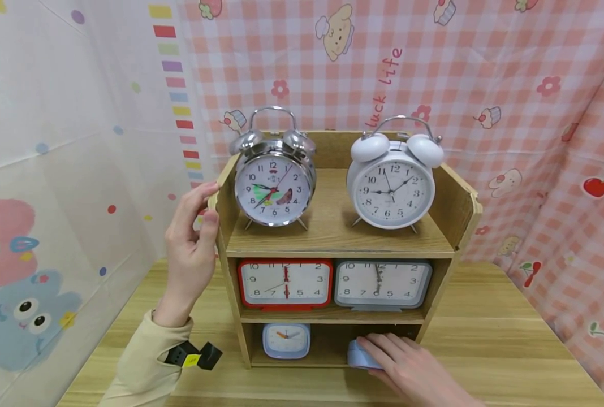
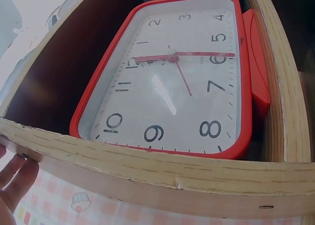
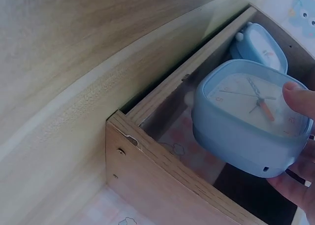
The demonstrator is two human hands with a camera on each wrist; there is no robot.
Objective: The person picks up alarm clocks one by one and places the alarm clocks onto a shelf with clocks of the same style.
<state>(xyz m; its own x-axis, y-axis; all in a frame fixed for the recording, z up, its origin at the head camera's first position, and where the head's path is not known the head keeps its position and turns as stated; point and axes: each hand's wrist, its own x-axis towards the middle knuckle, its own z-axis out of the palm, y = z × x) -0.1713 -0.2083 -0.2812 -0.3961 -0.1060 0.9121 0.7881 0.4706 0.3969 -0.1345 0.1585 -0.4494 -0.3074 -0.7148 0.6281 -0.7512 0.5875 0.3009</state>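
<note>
A wooden shelf unit (image 1: pixel 340 243) holds several clocks on three levels. My right hand (image 1: pixel 401 364) grips a small light blue alarm clock (image 3: pixel 246 119) at the right of the lowest level; in the head view the hand covers most of it. Another small blue clock (image 1: pixel 285 341) stands at the left of that level. At the upper left, my left hand (image 1: pixel 192 246) rests on the outer edge of the unit's side panel, thumb toward the front. On the middle level, a red-framed clock (image 2: pixel 167 87) stands beside a grey-framed clock (image 1: pixel 382 284).
On the top level stand a silver twin-bell alarm clock (image 1: pixel 274 189) and a white twin-bell alarm clock (image 1: pixel 391 192). The unit sits on a wood-grain table (image 1: pixel 510 339). Behind hangs a pink checked cloth (image 1: pixel 485 73), with a white patterned cloth (image 1: pixel 78 169) at left.
</note>
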